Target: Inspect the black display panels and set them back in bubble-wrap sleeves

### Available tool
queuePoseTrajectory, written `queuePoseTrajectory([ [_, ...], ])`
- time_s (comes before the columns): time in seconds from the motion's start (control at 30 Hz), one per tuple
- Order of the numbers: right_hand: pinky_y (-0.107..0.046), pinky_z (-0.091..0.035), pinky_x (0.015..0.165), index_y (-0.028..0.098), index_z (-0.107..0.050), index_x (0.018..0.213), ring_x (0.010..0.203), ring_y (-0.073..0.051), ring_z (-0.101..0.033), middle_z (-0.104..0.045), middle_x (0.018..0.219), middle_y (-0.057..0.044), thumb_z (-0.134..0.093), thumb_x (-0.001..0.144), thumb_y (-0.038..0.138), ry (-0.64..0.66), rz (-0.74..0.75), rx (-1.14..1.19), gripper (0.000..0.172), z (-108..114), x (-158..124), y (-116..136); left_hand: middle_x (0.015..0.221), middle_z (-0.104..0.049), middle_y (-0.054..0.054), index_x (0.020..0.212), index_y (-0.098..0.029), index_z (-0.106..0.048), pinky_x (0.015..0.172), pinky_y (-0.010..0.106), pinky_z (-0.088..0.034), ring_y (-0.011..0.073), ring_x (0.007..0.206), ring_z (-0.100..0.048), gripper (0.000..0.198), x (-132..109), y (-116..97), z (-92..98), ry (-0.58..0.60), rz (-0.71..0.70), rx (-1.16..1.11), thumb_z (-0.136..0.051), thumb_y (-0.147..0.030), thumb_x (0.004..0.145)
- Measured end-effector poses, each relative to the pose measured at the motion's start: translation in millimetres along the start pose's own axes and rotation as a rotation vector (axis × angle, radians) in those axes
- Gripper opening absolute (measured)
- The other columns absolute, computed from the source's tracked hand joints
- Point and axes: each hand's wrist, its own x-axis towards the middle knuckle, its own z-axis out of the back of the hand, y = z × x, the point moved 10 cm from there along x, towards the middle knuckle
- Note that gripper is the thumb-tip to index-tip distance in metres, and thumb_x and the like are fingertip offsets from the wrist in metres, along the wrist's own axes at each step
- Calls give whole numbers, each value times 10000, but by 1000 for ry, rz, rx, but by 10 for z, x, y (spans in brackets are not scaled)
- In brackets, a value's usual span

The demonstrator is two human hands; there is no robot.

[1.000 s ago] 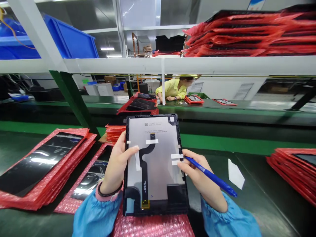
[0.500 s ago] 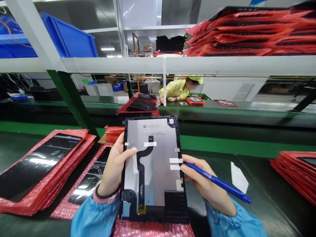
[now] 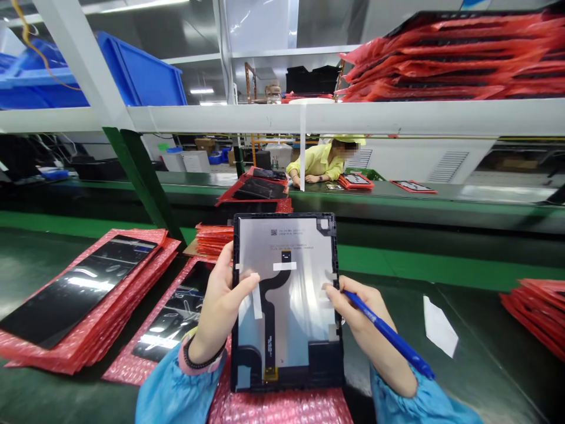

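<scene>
Panel (image 3: 286,300) sits betw. both hands, mid-frame, back side to the cam: grey sheet, black frame, black flex cable (image 3: 270,312) down its middle, white tape strips (image 3: 285,266) across it. Long axis runs near-to-far, top edge away from the person, face tilted up toward the cam.

L hand (image 3: 223,306) has it by the left edge: fingers curled behind, thumb laid over the front onto a strip just left of the cable. R hand (image 3: 362,321) is at the right edge, fingers pinched shut on a blue pen (image 3: 388,335); thumb and forefinger tip touch the panel by the strips there. Pen slants from that edge out to the lower right, over the wrist. So R hand w/ pen is nearer the right-edge strips; L hand looks to be just steadying.

Hard to tell:
- which end of the pen writes, as the inner end is buried in the fingers
- whether R hand's lower fingers also back the panel
- whether the bottom edge rests on the pink bubble wrap (image 3: 282,409) or hangs just above it
- small print & code mark near the top, unreadable

Round about: red-wrapped stacks (image 3: 75,294) w/ dark screens lie on the worktop (image 3: 485,377) to the left. A right stack (image 3: 538,312) is cut off by the frame, and a white slip (image 3: 439,327) lies near R hand. Overhead shelf (image 3: 397,116) carries more red packs & a blue bin (image 3: 141,73). A co-worker (image 3: 322,162) in yellow leans on the far line, well apart.
</scene>
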Motion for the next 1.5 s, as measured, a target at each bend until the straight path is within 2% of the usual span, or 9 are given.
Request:
queuePoseTrajectory([
  [0.2, -295, -518, 737, 234, -626, 999, 877, -221, -666, -708, 905, -40, -705, 788, 419, -37, -41, 242, 292, 91, 69, -55, 732, -667, -25, 1157, -230, -596, 648, 231, -533, 150, 649, -646, 383, -95, -81, 100, -91, -146, 227, -692, -287, 791],
  [0.3, -412, -480, 989, 329, -547, 1209, 1270, -260, -533, -561, 1389, -55, -717, 802, 412, -56, 6, 595, 449, 92, 9, 9, 763, -738, 12, 965, -230, -717, 734, 272, -569, 186, 697, -701, 189, -246, -272, 45, -106, -429, 485, -697, -206, 779],
  [0.37, -472, -483, 987, 377, -508, 1288, 1304, -287, -503, -461, 1487, -52, -683, 789, 550, 93, 9, 808, 556, -80, -86, 79, 952, -770, 47, 1033, -247, -741, 871, 332, -562, 236, 880, -729, 285, -340, -306, -227, 128, -584, 582, -680, -130, 780],
  [0.5, -479, -542, 859, 323, -615, 1191, 1148, -344, -619, -629, 1301, -117, -707, 636, 711, 197, -150, 982, 683, -300, -274, 3, 1280, -622, 41, 1187, -332, -668, 1097, 472, -388, 288, 1279, -513, 467, -486, -223, -651, 575, -666, 651, -611, -47, 822],
  [0.7, -435, -577, 702, 265, -686, 830, 810, -311, -713, -750, 843, -82, -812, 547, 525, 87, -309, 1053, 404, -289, -288, -160, 1329, -571, 72, 1327, -356, -543, 1097, 517, -366, 327, 1323, -433, 584, -596, -343, -781, 639, -848, 753, -625, -69, 825],
  [0.87, -423, -569, 750, 282, -665, 1057, 924, -316, -697, -732, 1042, -87, -758, 594, 412, 75, -247, 1043, 490, -339, -262, -152, 1196, -683, 64, 1428, -316, -425, 1056, 450, -459, 304, 1239, -551, 766, -862, -536, -759, 683, -1014, 615, -732, -91, 764],
  [1.0, -431, -553, 826, 308, -611, 1188, 1029, -324, -670, -716, 1114, -70, -792, 594, 367, 37, -207, 1065, 624, -321, -292, -127, 1060, -752, -1, 1242, -321, -625, 996, 409, -520, 258, 1129, -647, 517, -777, -540, -697, 652, -840, 473, -666, -42, 808],
  [1.23, -478, -524, 939, 305, -661, 1162, 1062, -333, -671, -735, 1103, -51, -865, 558, 367, 10, -113, 1137, 641, -139, -332, -12, 667, -687, -46, 892, -261, -650, 584, 206, -528, 111, 578, -651, 122, -270, -370, -54, -43, -548, 446, -607, -147, 880],
  [1.5, -443, -587, 868, 345, -767, 973, 881, -301, -726, -782, 847, -5, -829, 611, 380, -97, 29, 1294, 369, 106, -271, -91, 716, -614, -51, 806, -214, -579, 578, 215, -557, 102, 617, -623, 172, 80, 203, -238, 132, 168, -356, -713, -322, 806],
])
